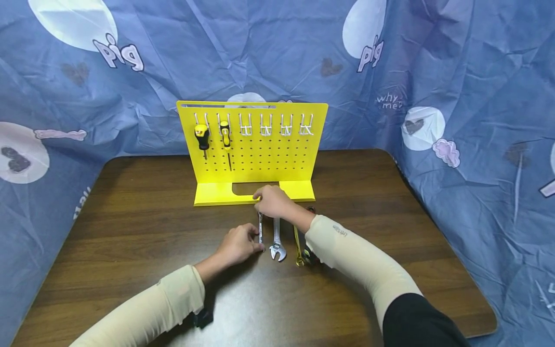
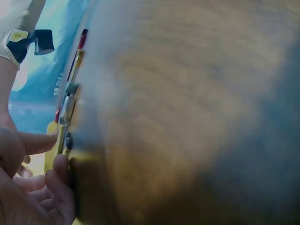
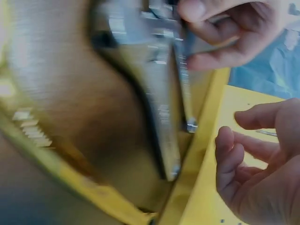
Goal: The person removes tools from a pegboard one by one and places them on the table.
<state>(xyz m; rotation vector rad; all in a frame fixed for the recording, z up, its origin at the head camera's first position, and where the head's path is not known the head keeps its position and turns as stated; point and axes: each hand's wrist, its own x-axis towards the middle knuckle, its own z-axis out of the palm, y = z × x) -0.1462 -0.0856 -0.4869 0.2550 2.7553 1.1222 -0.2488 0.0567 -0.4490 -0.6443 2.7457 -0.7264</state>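
Wrench (image 1: 261, 231), a slim silver one, lies lengthwise on the desk (image 1: 130, 231) in front of the pegboard, first in a short row of tools. Nearest the person, the left hand (image 1: 237, 245) curls its fingers round the wrench's near end; the left wrist view shows fingertips (image 2: 61, 164) against the tool's edge. The right hand (image 1: 273, 201) sits over the far end, fingers bent down onto it, though whether it truly pinches the tip I cannot tell; in the right wrist view its fingers hang loose beside the metal.

Just right of it lie an adjustable spanner (image 1: 277, 241) and a yellow-handled tool (image 1: 297, 248), with something dark and red partly hidden under the right sleeve.

Beyond stands the yellow pegboard (image 1: 277, 159), two screwdrivers (image 1: 202, 137) hung at its left, four hooks (image 1: 265, 126) to the right bare.

By my judgement the step in hand is the pickup of the wrench, both hands steadying it. Next it would need lifting clear of the spanner without dragging it, then tilting upright towards a hook.
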